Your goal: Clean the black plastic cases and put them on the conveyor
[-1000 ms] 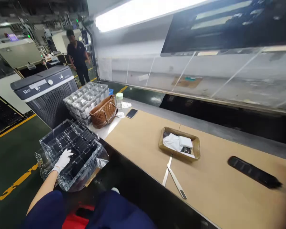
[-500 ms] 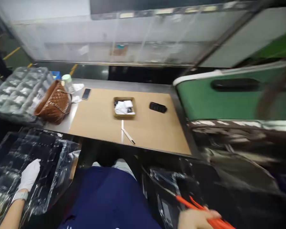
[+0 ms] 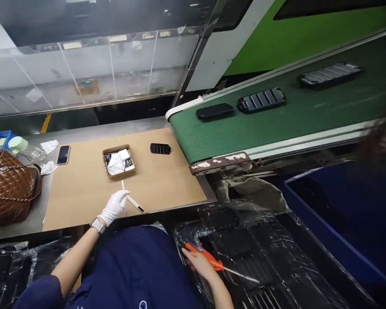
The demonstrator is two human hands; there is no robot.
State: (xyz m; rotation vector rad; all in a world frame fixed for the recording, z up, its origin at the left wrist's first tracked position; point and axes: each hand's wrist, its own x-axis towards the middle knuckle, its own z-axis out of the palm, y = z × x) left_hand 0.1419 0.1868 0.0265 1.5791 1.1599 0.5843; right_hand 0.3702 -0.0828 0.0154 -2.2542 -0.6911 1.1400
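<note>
My left hand (image 3: 116, 205), in a white glove, is at the table's front edge. Its fingers are closed at the upper end of a slim white pen-shaped tool (image 3: 136, 204) with a dark tip. A thin white strip (image 3: 122, 184) lies partly beneath that hand. My bare right hand (image 3: 197, 261) is closed around an orange air blow gun (image 3: 212, 258), whose thin metal nozzle points right over a plastic-covered tray (image 3: 254, 240) of black parts. The palm hides some of its grip. Beyond the left hand stands a small box (image 3: 133, 167) containing white and black scraps.
One black ribbed part (image 3: 160, 149) lies on the brown table sheet (image 3: 161, 184). Several more black parts (image 3: 262, 100) sit on the green conveyor belt (image 3: 206, 137). A phone (image 3: 63, 155), a brown quilted bag (image 3: 13, 184) and a lidded bottle (image 3: 25, 148) are at left.
The view has swung right. My left hand has gone from the left tray to the pen-shaped tool on the table. My right hand still has the orange blow gun, now nearer my body.
</note>
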